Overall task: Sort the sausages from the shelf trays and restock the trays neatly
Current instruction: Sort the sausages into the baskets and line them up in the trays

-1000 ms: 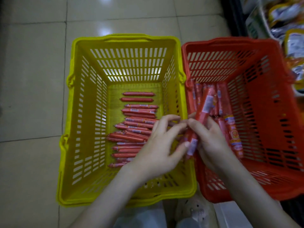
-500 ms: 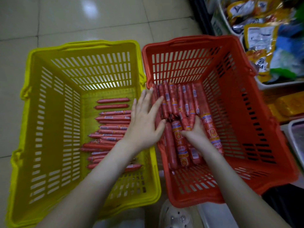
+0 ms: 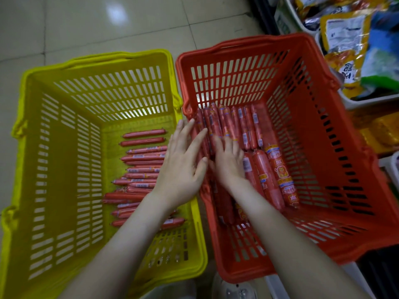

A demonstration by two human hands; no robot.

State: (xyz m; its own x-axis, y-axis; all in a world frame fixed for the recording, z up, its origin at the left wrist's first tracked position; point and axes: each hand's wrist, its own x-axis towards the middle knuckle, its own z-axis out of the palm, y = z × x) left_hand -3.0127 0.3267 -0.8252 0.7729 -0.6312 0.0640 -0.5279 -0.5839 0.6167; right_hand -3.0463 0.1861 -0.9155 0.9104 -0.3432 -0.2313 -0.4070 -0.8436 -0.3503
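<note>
Two baskets stand side by side on the floor. The yellow basket on the left holds several thin red sausages lying crosswise. The red basket on the right holds a row of thin sausages at the back and thicker labelled sausages nearer me. My left hand reaches over the shared rims, fingers straight, tips at the red basket's left sausages. My right hand lies flat on the sausages inside the red basket, fingers spread. Neither hand holds anything.
Shelf trays with yellow and blue snack packets stand at the top right. A pale tiled floor spreads behind the baskets. A white object sits at the bottom edge between the baskets.
A second ago both hands gripped a bundle of sausages over the red basket's rim. The bundle now lies in the red basket and both hands rest flat on the sausages.
</note>
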